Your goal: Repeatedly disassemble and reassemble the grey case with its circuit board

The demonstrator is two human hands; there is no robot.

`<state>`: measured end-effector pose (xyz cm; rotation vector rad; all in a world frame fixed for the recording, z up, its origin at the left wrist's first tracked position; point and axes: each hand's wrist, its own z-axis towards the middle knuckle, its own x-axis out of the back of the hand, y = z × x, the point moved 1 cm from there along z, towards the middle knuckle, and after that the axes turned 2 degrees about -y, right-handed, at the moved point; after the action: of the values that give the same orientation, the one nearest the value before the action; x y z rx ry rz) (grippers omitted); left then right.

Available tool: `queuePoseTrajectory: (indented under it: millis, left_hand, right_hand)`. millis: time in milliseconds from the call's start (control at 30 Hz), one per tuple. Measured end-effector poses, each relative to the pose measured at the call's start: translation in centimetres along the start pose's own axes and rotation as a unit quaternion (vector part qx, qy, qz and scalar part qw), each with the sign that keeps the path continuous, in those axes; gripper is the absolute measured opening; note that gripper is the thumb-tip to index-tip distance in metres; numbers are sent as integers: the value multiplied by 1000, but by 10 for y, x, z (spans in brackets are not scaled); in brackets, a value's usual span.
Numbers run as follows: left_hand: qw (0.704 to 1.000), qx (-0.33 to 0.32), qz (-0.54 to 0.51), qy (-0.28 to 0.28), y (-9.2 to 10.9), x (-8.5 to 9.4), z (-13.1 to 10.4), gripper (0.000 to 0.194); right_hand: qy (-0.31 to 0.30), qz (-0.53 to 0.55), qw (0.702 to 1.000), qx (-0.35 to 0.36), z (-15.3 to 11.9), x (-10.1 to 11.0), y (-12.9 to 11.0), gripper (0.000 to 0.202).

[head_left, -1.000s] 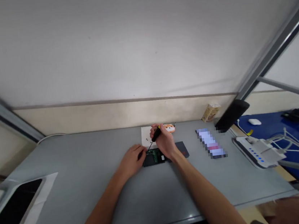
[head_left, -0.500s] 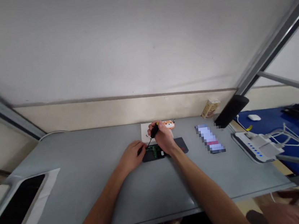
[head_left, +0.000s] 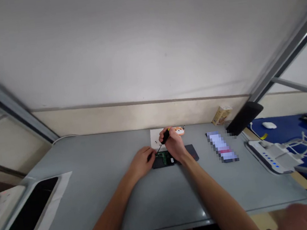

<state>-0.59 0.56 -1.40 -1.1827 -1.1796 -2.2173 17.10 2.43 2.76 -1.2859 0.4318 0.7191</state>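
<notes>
A black case with a green circuit board (head_left: 163, 159) lies on the grey table. At its left end my left hand (head_left: 142, 163) is closed, thumb and fingers gripping the case's edge; a dark patch shows between them. My right hand (head_left: 176, 144) is wrapped round the black handle of a screwdriver (head_left: 165, 136). The screwdriver slants down to the left, its thin shaft reaching the board's upper left edge near my left fingertips; the exact tip contact is too small to tell. A flat dark panel (head_left: 193, 152) lies partly behind my right wrist. Behind the board, several tiny dark bits dot a white card (head_left: 153, 133).
An orange-and-white animal-face item (head_left: 179, 131) sits by the card. To the right are a phone (head_left: 221, 147), a small box (head_left: 221, 114), a black cylinder (head_left: 245, 117) and a power strip (head_left: 270, 158) with cables. A black-screened tablet (head_left: 31, 212) lies left.
The camera view has turned slightly left, so everything sits a little further right and lower. Both hands and the screwdriver keep nearly the same place at the circuit board.
</notes>
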Motion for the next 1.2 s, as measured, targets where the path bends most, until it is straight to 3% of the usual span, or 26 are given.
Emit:
queuePoseTrajectory:
  millis: [500, 900, 1200]
  left_hand:
    - [1000, -2, -3, -2, 3, 1, -1, 29]
    - [1000, -9, 2, 0, 1, 0, -1, 29]
    - [1000, -4, 3, 5, 1, 0, -1, 31]
  right_hand:
    - [54, -51, 997, -4, -7, -13, -11, 24]
    - [30, -89, 996, -11, -6, -11, -11, 33]
    - [35, -104, 993, 35, 0, -9, -4, 33]
